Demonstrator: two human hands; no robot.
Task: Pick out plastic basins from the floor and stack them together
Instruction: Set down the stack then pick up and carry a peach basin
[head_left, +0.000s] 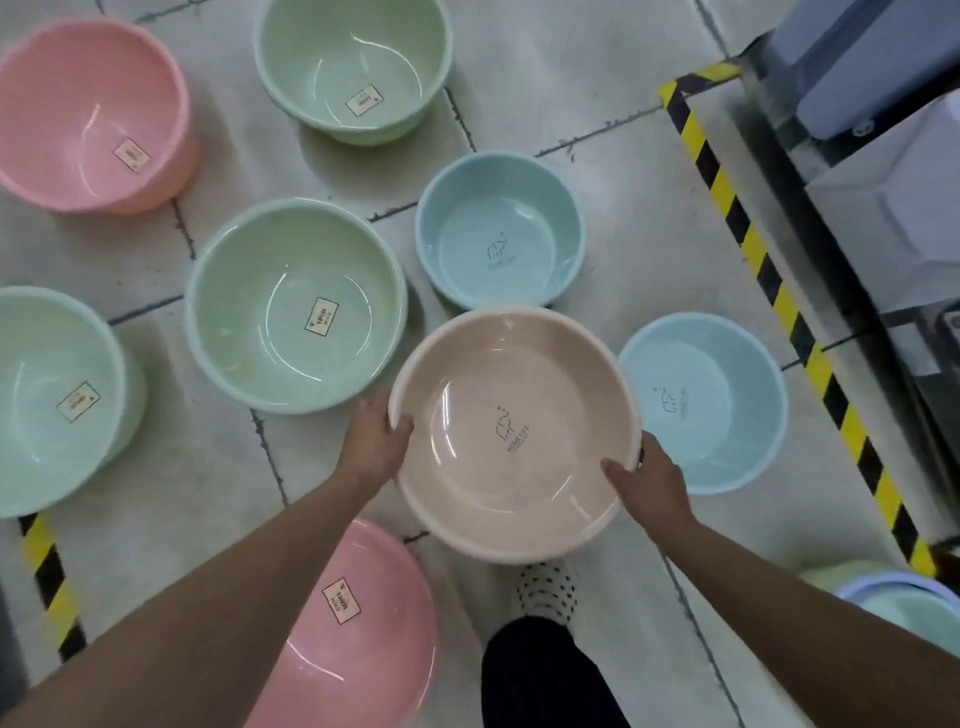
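Observation:
I hold a beige basin (467, 364) above the floor by its rim. My left hand (374, 441) grips the left edge and my right hand (652, 480) grips the lower right edge. Around it on the floor stand two light blue basins, one just beyond it (501, 208) and one to its right (727, 364). Three green basins lie to the left: one at the top (353, 47), one in the middle (249, 270), one at the left edge (36, 364). Two pink basins sit at the top left (78, 83) and under my left arm (384, 623).
Yellow-and-black hazard tape (769, 270) runs along the right, beside metal shelving (883, 156). Another tape strip (49, 577) is at the lower left. A stack of basins (904, 597) shows at the lower right corner. My foot in a dotted shoe (545, 587) stands below the beige basin.

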